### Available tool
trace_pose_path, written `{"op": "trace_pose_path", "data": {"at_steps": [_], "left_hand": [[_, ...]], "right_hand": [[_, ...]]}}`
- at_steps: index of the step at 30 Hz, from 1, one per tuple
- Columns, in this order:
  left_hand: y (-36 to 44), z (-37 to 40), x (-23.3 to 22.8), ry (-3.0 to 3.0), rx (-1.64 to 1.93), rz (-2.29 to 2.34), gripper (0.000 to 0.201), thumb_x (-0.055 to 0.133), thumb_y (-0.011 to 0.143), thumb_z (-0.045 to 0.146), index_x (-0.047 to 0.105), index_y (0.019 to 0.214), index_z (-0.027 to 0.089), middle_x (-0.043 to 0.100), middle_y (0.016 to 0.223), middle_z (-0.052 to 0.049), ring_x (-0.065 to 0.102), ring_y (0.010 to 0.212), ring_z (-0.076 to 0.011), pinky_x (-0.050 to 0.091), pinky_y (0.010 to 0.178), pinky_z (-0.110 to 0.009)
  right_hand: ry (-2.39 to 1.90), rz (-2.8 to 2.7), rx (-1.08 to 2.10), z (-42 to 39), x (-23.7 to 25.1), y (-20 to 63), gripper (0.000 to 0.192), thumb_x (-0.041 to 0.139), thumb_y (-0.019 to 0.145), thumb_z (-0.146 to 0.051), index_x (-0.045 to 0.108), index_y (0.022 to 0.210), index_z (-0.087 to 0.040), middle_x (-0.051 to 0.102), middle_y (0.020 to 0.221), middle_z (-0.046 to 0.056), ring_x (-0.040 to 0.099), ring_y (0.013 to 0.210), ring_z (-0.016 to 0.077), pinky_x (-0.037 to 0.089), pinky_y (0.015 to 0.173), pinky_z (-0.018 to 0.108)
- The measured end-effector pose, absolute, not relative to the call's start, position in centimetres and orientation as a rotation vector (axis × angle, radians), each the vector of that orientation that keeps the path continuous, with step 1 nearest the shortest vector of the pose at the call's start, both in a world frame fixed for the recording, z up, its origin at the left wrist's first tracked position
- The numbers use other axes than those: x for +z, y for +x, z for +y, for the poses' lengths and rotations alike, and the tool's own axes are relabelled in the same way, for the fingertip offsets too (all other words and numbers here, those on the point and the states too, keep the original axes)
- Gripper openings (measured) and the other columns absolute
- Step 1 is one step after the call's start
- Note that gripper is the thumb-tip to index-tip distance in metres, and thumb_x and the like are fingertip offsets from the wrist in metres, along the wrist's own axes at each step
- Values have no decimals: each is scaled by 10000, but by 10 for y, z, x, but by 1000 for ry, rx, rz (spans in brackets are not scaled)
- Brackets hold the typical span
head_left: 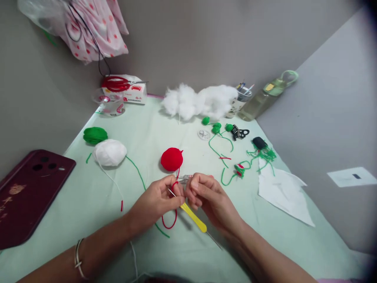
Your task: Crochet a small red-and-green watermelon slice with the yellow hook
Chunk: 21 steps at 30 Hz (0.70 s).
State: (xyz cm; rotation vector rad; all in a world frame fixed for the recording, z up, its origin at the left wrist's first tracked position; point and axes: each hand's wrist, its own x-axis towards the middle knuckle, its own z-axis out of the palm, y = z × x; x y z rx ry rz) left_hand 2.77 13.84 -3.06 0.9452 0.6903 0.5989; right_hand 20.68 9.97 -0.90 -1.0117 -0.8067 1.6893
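My left hand (160,198) is closed around a crochet hook (193,218) with a yellow handle and slim metal ends, slanting down to the right. Red yarn (169,227) loops over the left fingers and hangs below them. It runs up to a red yarn ball (171,159) just beyond. Close beside, my right hand (212,196) has its thumb and fingers pinched together; whatever may be between them is hidden. Behind the fingers lies a small metal tool (184,179), partly covered.
White yarn (110,152) and green yarn (95,135) lie left, near a dark red phone (35,196). White stuffing (200,101) sits at the back. Small green crocheted pieces (216,128), torn paper (284,192) and a bottle (266,98) are on the right. Red scissors (116,83) rest on a box.
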Motion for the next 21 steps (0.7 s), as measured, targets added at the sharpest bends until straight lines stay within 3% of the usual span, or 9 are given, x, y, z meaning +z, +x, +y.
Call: {"op": "trace_pose_path", "data": {"at_steps": [3,6,9,11,15,18,21], "left_hand": [[26,140,-37,894,609,710,284,863,819,329,613,783,200,669,827,-5,640,829,-192,497,835,-340],[24,143,-40,897,644,735,156,827,851,298,704,872,205,693,901,-19,642,876,-192,505,864,-337],[21,145,-43,1043,652,774,112,802,859,284,767,794,200,670,890,-30,635,873,-195,511,833,-322],[20,145,-45,1073,663,797,89,812,840,282,797,797,206,703,943,-50,654,908,-214,531,842,-332],[20,142,-43,1016,642,885,104,810,839,308,845,864,212,773,1117,-81,690,1029,-256,546,951,-376],[19,142,-39,883,572,875,203,795,871,390,851,909,198,806,1047,-79,700,1005,-255,524,987,-391],[19,144,-37,725,579,870,272,893,783,424,832,895,182,807,885,-57,694,896,-221,523,914,-352]], "right_hand": [[-1020,-755,1704,104,-12,209,373,769,913,-418,573,691,-191,585,612,-33,417,531,89,353,569,260],[-1143,-895,1538,108,-14,213,331,755,934,-423,652,717,-195,696,724,16,524,591,117,469,624,288],[-1293,-1207,1131,107,-16,213,246,746,953,-346,740,744,-216,768,885,61,688,810,182,564,724,318],[-1316,-1397,839,103,-18,212,166,741,956,-256,769,794,-237,764,881,56,726,887,204,593,739,319],[-1293,-1832,334,94,-23,208,144,681,970,-137,771,924,-239,748,865,54,699,757,173,589,647,288],[-1176,-2125,-27,92,-27,207,225,590,983,-77,760,1018,-219,784,914,77,671,715,174,562,606,289],[-1096,-2245,-100,92,-29,207,289,518,1003,-59,733,1144,-191,808,984,106,694,782,197,592,674,312]]}}
